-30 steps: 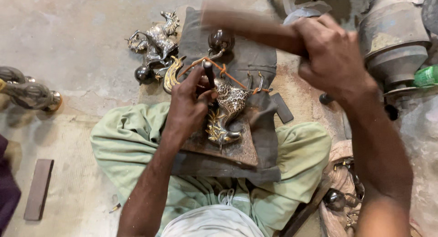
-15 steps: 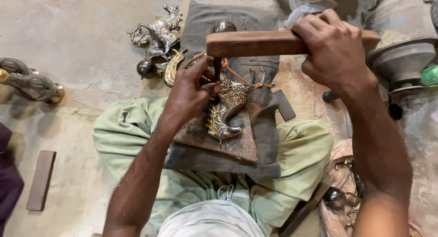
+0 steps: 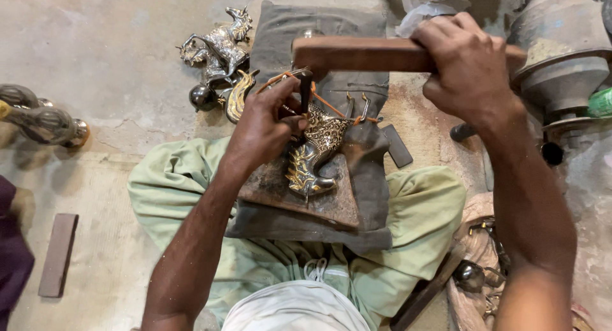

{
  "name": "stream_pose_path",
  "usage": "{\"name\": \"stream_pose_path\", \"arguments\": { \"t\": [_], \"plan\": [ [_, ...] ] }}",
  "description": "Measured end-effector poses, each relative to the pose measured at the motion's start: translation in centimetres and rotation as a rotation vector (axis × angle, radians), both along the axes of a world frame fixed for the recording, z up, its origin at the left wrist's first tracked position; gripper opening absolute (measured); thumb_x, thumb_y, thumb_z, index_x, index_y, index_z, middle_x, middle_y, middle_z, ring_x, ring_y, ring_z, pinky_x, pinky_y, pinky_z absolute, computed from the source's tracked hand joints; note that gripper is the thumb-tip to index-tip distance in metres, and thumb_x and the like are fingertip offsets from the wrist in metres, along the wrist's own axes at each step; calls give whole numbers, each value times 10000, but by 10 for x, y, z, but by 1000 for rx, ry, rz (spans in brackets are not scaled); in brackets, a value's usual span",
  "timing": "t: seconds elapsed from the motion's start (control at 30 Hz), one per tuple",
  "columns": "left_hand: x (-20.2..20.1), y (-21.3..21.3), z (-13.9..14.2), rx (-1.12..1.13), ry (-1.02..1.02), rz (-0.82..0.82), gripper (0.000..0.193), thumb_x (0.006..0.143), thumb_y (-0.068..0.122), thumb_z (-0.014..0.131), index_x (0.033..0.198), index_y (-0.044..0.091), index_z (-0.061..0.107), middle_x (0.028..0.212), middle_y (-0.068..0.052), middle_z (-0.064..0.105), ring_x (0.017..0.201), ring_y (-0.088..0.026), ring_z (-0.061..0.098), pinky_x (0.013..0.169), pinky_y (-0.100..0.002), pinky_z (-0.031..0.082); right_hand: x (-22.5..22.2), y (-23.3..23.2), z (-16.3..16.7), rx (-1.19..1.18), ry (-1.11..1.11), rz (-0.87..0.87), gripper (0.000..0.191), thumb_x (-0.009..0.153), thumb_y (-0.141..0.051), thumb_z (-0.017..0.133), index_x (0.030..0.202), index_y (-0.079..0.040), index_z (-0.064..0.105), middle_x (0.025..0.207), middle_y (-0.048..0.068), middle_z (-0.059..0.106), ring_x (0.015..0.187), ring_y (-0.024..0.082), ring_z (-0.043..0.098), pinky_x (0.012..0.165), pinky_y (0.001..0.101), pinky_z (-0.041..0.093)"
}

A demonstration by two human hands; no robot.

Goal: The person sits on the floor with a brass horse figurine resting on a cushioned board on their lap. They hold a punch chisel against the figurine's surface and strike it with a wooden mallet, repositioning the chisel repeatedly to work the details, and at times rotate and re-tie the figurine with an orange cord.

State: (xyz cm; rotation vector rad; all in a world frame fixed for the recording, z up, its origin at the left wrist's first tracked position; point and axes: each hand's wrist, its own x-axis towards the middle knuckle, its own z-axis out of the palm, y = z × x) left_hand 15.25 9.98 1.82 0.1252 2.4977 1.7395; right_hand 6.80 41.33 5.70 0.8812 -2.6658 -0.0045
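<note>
My left hand (image 3: 264, 124) pinches a dark metal punch (image 3: 306, 88) upright against an ornate silver and gold metal figure (image 3: 315, 149). That figure lies on a brown wooden block (image 3: 319, 206) set on a dark cloth (image 3: 370, 178) over my lap. My right hand (image 3: 468, 63) grips a long wooden bar (image 3: 357, 53), held level just above the punch's top end. Thin orange cord (image 3: 335, 108) runs across the figure.
A silver horse figurine (image 3: 220, 44) and a dark round ball (image 3: 203, 96) lie on the concrete floor at upper left. Rounded metal pieces (image 3: 44, 120) rest at far left, a wooden slat (image 3: 57, 254) at lower left, and large grey metal vessels (image 3: 564, 57) at upper right.
My right hand has brought the wooden bar down from a raised tilt to level, close over the punch. My left hand has stayed on the punch and figure.
</note>
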Motion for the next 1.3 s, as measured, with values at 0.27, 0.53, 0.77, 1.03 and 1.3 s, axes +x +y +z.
{"name": "stream_pose_path", "arguments": {
  "t": [0.27, 0.53, 0.77, 1.03, 1.3],
  "plan": [
    [-1, 1, 1, -88, 3, 9, 602, 827, -22, 792, 1380, 32, 559, 986, -102, 739, 858, -130, 719, 727, -302, 609, -1, 6, -9, -170, -150, -11, 470, 789, 23, 664, 1254, -36, 623, 1104, 140, 659, 1038, 306, 646, 923, 500, 563],
    [-4, 3, 2, -119, 1, -5, 629, 821, 42, 786, 1406, 67, 557, 1049, -105, 768, 916, -153, 759, 785, -291, 637, -3, 7, -9, -188, -153, -17, 513, 788, 22, 644, 1290, -67, 592, 1126, 140, 654, 1084, 325, 648, 919, 527, 545],
    [-3, 3, 4, -109, 24, -26, 604, 813, 21, 798, 1377, 78, 590, 988, -107, 769, 873, -158, 739, 750, -319, 623, 3, 8, -11, -256, -207, -30, 522, 796, -33, 704, 1297, -23, 558, 1111, 170, 653, 1079, 340, 643, 890, 550, 538],
    [-2, 3, -1, -49, 31, -41, 612, 807, -5, 797, 1377, 41, 577, 976, -97, 767, 873, -137, 732, 758, -301, 616, 0, 12, -16, -135, -220, -55, 495, 807, -4, 659, 1293, -63, 587, 1068, 117, 640, 955, 293, 652, 857, 491, 558],
    [-1, 5, 0, -164, 39, -43, 612, 818, 67, 818, 1380, 38, 576, 955, -100, 774, 841, -144, 738, 760, -310, 617, 7, 11, -12, -298, -451, -196, 535, 799, -15, 649, 1318, -68, 529, 1006, 123, 619, 907, 298, 644, 841, 471, 571]
  ]
}}
